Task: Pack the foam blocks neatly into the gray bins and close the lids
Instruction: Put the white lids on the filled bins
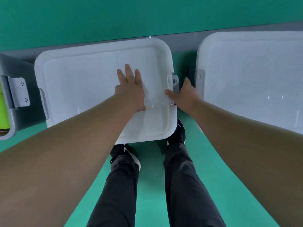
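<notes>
A gray bin with a pale lid [82, 82] on top stands on the green floor right in front of me. My left hand [131, 89] lies flat on the lid, fingers straight, pressing near its right half. My right hand [183, 94] is at the lid's right edge, thumb on the rim and fingers down by the side latch [175, 81]. A second bin with its lid [250, 76] on stands to the right. At the far left a third gray bin [18, 94] is open, with a green foam block [3, 115] showing inside.
The bins stand in a row along a gray strip at the foot of a green wall [147, 13]. My legs and black shoes [177, 133] are close against the middle bin. Green floor [150, 185] spreads behind me.
</notes>
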A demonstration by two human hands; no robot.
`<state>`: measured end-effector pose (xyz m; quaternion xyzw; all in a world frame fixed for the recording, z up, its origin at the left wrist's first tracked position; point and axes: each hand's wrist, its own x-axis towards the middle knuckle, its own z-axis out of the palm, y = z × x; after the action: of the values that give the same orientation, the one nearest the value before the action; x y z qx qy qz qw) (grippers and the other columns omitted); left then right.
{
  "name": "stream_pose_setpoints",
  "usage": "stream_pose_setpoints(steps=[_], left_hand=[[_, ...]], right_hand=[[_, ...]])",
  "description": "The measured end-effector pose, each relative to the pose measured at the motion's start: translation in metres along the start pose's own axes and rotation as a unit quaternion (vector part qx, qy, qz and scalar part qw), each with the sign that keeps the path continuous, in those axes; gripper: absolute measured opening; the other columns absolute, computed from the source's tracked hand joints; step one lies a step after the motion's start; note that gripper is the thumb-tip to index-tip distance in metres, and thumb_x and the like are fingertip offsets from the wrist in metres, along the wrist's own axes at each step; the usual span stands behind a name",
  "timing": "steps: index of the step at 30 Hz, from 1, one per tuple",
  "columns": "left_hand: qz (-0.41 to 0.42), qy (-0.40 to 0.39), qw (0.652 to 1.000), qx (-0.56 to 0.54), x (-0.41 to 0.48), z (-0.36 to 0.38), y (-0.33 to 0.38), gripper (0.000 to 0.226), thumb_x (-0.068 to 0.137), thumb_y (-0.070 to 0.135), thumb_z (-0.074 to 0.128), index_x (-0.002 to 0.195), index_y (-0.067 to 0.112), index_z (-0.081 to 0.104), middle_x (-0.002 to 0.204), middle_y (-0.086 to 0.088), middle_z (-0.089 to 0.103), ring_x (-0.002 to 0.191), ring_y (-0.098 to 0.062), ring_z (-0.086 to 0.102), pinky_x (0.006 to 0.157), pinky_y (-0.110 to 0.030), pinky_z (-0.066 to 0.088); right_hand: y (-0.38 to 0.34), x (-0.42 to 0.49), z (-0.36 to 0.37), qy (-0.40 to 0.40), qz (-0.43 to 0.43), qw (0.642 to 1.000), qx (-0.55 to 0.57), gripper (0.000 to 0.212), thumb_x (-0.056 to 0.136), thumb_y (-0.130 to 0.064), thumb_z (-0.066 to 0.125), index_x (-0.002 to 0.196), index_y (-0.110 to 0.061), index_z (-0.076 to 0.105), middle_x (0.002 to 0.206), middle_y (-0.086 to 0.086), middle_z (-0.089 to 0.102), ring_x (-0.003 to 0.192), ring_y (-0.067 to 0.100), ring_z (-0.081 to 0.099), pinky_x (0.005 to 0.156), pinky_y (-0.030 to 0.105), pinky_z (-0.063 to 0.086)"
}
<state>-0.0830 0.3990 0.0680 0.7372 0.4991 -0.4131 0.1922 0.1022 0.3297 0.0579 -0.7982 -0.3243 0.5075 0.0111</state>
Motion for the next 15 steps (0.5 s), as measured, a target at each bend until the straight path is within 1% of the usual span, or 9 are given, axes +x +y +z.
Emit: stream_pose_setpoints(steps=[2,4,5,6,9,11,13,14,15], left_hand=[[0.003,0.007,1.000,0.007,0.000,0.004,0.000,0.146,0.079,0.066,0.078,0.156,0.008,-0.032,0.161,-0.026,-0.038,0.152,-0.054,-0.019,0.111,-0.053,0.041],[0.007,0.015,1.000,0.013,0.001,0.006,-0.001,0.146,0.079,0.069,0.076,0.156,0.008,-0.032,0.161,-0.026,-0.038,0.152,-0.054,-0.019,0.114,-0.053,0.038],[0.008,0.019,1.000,0.016,0.001,0.007,-0.002,0.146,0.079,0.070,0.075,0.156,0.008,-0.031,0.161,-0.027,-0.037,0.152,-0.053,-0.019,0.115,-0.053,0.036],[0.009,0.022,1.000,0.018,0.002,0.008,-0.002,0.145,0.079,0.071,0.075,0.157,0.008,-0.031,0.161,-0.027,-0.037,0.153,-0.054,-0.018,0.116,-0.053,0.035],[0.004,0.020,0.999,0.027,0.001,0.009,0.000,0.145,0.079,0.072,0.074,0.157,0.008,-0.030,0.161,-0.028,-0.037,0.153,-0.054,-0.018,0.117,-0.052,0.034],[0.000,0.020,0.999,0.026,0.003,0.010,0.001,0.144,0.079,0.070,0.074,0.157,0.009,-0.031,0.160,-0.027,-0.037,0.153,-0.053,-0.019,0.118,-0.052,0.033],[-0.001,0.021,0.999,0.024,0.003,0.011,0.001,0.144,0.080,0.070,0.074,0.157,0.009,-0.031,0.160,-0.027,-0.038,0.152,-0.053,-0.019,0.118,-0.053,0.032],[-0.001,0.024,0.999,0.024,0.004,0.011,0.000,0.144,0.080,0.070,0.074,0.157,0.009,-0.031,0.160,-0.027,-0.038,0.152,-0.053,-0.019,0.118,-0.053,0.032],[-0.001,0.026,0.999,0.022,0.004,0.013,0.000,0.143,0.080,0.070,0.074,0.157,0.009,-0.031,0.160,-0.027,-0.039,0.152,-0.053,-0.019,0.118,-0.053,0.032]], right_hand=[[0.002,0.006,0.000,-0.021,0.013,1.000,0.003,0.107,0.092,-0.063,0.065,0.166,-0.011,0.007,0.158,0.008,0.045,0.135,0.033,0.051,0.103,0.039,0.045],[0.004,0.010,-0.002,-0.025,0.011,1.000,-0.002,0.092,0.092,-0.064,0.065,0.157,-0.010,0.029,0.137,0.007,0.058,0.111,0.029,0.058,0.085,0.033,0.044],[0.005,0.011,-0.002,-0.021,0.012,1.000,0.006,0.083,0.090,-0.063,0.067,0.149,-0.011,0.039,0.123,0.004,0.059,0.099,0.025,0.058,0.078,0.033,0.044],[0.007,0.012,-0.002,-0.014,0.010,1.000,0.014,0.076,0.088,-0.063,0.069,0.140,-0.012,0.047,0.116,0.002,0.061,0.092,0.021,0.059,0.072,0.034,0.046],[0.012,0.012,0.001,0.015,-0.023,1.000,0.007,0.054,0.086,-0.063,0.068,0.111,-0.016,0.063,0.100,0.003,0.070,0.083,0.021,0.066,0.072,0.037,0.058],[0.013,0.009,0.003,0.049,-0.043,0.998,-0.007,0.048,0.086,-0.062,0.067,0.101,-0.017,0.062,0.096,0.004,0.066,0.079,0.021,0.064,0.061,0.034,0.051],[0.011,0.006,0.007,0.081,-0.054,0.995,-0.026,0.048,0.086,-0.062,0.066,0.105,-0.018,0.059,0.101,0.003,0.060,0.080,0.019,0.059,0.057,0.031,0.041],[0.010,0.005,0.009,0.086,-0.059,0.994,-0.028,0.049,0.087,-0.059,0.064,0.114,-0.019,0.058,0.104,0.001,0.059,0.083,0.019,0.060,0.059,0.031,0.041],[0.007,0.004,0.011,0.079,-0.065,0.994,-0.024,0.055,0.090,-0.056,0.062,0.131,-0.021,0.055,0.107,-0.003,0.060,0.087,0.019,0.061,0.063,0.031,0.044]])
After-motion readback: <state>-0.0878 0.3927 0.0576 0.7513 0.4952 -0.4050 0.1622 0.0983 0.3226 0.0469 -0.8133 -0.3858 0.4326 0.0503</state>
